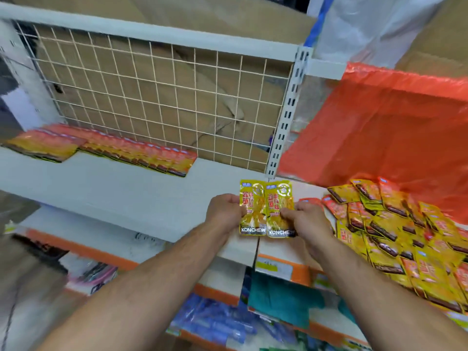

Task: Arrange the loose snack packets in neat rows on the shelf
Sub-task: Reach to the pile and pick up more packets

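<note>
Left grip (pixel 224 210) and right grip (pixel 307 221) pinch two packets (pixel 252 209) side by side; best square edges flush before laying them left, beside row (pixel 136 153).

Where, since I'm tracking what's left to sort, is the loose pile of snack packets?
In the head view, the loose pile lies on the shelf at right, just right of the right hand, below the orange plastic bag.
</note>
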`<action>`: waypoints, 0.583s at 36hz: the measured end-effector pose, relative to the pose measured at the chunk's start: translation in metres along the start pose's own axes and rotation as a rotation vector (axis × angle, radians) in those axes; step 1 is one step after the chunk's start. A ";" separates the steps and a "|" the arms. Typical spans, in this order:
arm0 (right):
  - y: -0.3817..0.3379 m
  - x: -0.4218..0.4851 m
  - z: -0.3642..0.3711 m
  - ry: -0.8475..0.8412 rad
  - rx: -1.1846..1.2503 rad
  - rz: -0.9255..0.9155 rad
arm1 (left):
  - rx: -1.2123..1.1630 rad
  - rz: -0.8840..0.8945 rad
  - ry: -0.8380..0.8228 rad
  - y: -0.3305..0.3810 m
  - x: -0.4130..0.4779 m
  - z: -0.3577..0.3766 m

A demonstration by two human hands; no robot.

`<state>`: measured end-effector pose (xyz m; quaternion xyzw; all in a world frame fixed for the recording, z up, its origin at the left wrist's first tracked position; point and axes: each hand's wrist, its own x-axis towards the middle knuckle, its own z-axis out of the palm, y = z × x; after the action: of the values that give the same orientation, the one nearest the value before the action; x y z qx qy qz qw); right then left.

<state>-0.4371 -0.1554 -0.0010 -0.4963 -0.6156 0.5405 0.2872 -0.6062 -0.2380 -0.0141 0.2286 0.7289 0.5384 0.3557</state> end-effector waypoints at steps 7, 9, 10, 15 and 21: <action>-0.011 0.040 0.039 -0.064 -0.099 -0.028 | -0.031 -0.046 0.057 -0.001 0.034 -0.031; -0.014 0.052 0.049 -0.092 -0.122 -0.013 | -0.003 -0.047 0.085 -0.001 0.046 -0.038; -0.013 0.059 0.054 -0.110 -0.117 0.007 | 0.021 -0.042 0.100 0.000 0.051 -0.041; -0.015 0.088 0.074 -0.136 -0.151 0.044 | 0.153 -0.047 0.130 0.005 0.084 -0.053; -0.013 0.109 0.085 -0.126 -0.150 0.105 | 0.287 -0.065 0.138 0.006 0.120 -0.053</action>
<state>-0.5540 -0.0867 -0.0299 -0.5130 -0.6442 0.5376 0.1814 -0.7239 -0.1827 -0.0328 0.2161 0.8280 0.4314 0.2856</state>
